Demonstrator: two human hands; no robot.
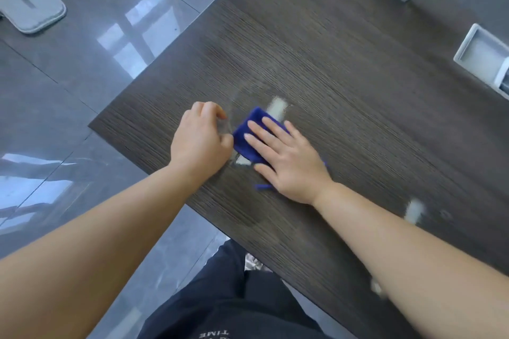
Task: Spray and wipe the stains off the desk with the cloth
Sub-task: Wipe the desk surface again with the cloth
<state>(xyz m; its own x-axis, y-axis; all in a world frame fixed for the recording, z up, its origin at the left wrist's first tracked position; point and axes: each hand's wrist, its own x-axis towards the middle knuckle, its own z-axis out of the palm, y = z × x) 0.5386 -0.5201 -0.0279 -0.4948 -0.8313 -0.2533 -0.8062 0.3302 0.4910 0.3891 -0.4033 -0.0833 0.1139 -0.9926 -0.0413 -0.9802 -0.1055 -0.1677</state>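
Desk stains are the job, and the dark wood-grain surface [330,63] that bears them fills most of the head view, set at a slant with one corner pointing toward the glossy grey tiled floor [82,77] on the left. Two bare forearms reach in from the lower edge toward the middle of the surface. On the far right, a pale rectangular recessed tray [480,56] is let into the top. The right hand [286,159] lies flat, palm down, its fingers [264,129] spread and straight, pressing on a blue cloth [248,132] rather than gripping it; the cloth sits on the surface near the left edge, mostly under the palm, with its far end showing beyond the fingertips and a small strip poking out near the wrist. The left hand [201,137] rests just beside the cloth, loosely curled, knuckles up, its fingers seeming to close on something clear and blurred that I cannot identify. A whitish stain [276,109] shows just past the far end of the cloth, a smaller pale patch [242,161] lies between the two hands at the cloth's near edge, and another whitish smear [414,210] sits near the right forearm, well apart from the cloth. Motion blur softens the smaller details.
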